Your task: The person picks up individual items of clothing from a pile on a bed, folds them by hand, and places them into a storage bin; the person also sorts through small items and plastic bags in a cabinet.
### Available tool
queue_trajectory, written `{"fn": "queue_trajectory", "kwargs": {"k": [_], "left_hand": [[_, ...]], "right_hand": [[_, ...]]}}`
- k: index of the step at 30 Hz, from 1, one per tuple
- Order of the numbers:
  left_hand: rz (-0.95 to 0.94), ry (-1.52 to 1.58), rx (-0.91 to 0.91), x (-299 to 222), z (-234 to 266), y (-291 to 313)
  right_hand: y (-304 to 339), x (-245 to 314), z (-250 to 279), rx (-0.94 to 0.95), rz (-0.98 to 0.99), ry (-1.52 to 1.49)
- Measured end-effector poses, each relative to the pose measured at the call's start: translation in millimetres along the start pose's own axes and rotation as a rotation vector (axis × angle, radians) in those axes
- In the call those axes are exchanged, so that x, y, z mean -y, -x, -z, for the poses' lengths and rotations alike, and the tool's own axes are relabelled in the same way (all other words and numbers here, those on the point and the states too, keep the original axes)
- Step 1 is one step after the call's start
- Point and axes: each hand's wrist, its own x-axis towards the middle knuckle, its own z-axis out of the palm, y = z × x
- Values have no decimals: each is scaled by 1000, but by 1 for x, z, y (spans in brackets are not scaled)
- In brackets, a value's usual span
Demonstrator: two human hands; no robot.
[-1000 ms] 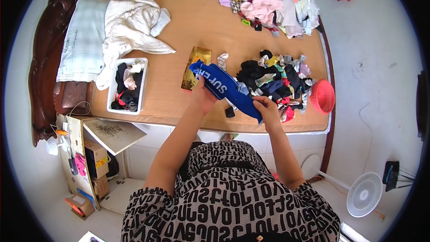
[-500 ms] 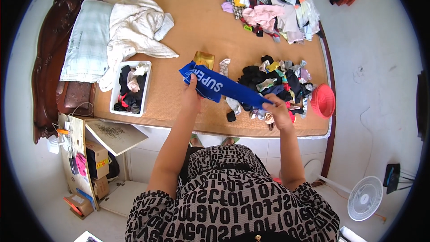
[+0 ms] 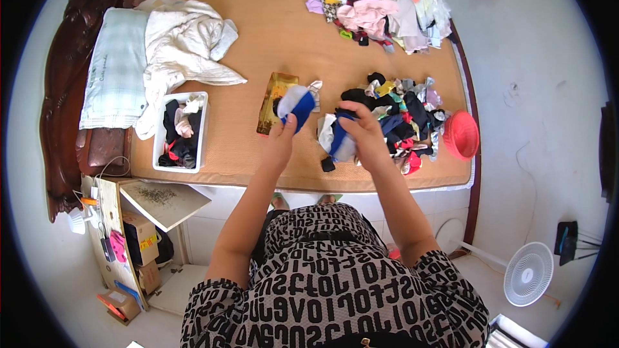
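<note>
My left hand is closed on a blue and pale grey sock, bunched up above my fingers. In front of my body my right hand grips another blue and grey sock, which hangs down from the fingers. The two hands are apart, with no fabric stretched between them. Beyond my left hand lies a gold box, partly covered by the sock. A mixed heap of small garments, mostly socks, spreads to the right of my right hand. A small black sock lies below it.
A white bin holding dark and pale socks stands on the mat-covered bed at left. At right is a red basket. Farther back are a large clothes pile, a cream blanket and a pillow. A white fan stands lower right.
The blue fabric stretched between both hands is no longer stretched; each hand now has a separate blue and grey piece. My right hand moved left and up, and more of the gold box shows.
</note>
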Motion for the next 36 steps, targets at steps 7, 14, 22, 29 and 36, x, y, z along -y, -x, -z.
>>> {"fn": "queue_trajectory", "kwargs": {"k": [7, 14, 22, 29, 36], "left_hand": [[-304, 288, 382, -27, -18, 30], [-79, 194, 273, -40, -17, 23], [-80, 125, 461, -47, -13, 9], [-155, -484, 456, -10, -11, 9], [125, -309, 437, 38, -7, 7]], "right_hand": [[-22, 11, -26, 99, -156, -390], [-34, -16, 1, -120, 193, 463], [-30, 8, -16, 102, -104, 192], [-31, 54, -12, 11, 236, -251], [-46, 68, 11, -210, 300, -243]]}}
